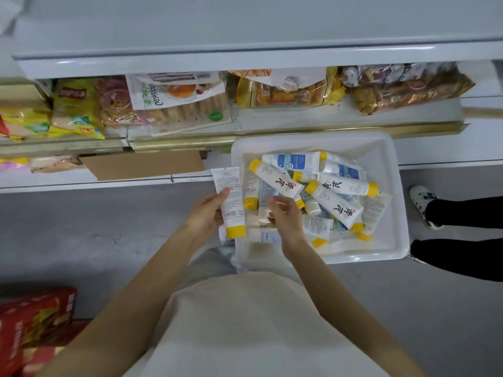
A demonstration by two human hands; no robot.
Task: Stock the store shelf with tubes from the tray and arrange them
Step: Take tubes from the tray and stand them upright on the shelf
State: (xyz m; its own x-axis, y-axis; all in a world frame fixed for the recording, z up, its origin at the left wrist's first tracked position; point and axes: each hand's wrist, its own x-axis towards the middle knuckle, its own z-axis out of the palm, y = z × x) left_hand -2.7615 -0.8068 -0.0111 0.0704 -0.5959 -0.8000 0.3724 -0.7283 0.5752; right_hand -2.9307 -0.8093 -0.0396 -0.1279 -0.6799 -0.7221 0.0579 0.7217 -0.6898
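A white tray [386, 148] sits on the floor below the shelves, holding several white tubes [334, 202] with yellow caps, some with blue labels. My left hand [208, 210] grips one white tube with a yellow cap [230, 200] just left of the tray, cap pointing toward me. A second tube seems to sit behind it in the same hand. My right hand [283, 213] hovers over the tray's left part, fingers loosely spread above the tubes; it is blurred and I see nothing held in it.
The store shelf [299, 126] above the tray carries snack and bread packets. A lower shelf holds a brown cardboard box [144, 164]. Another person's legs and shoe [424, 205] stand right of the tray. Red packages [32, 322] lie at lower left.
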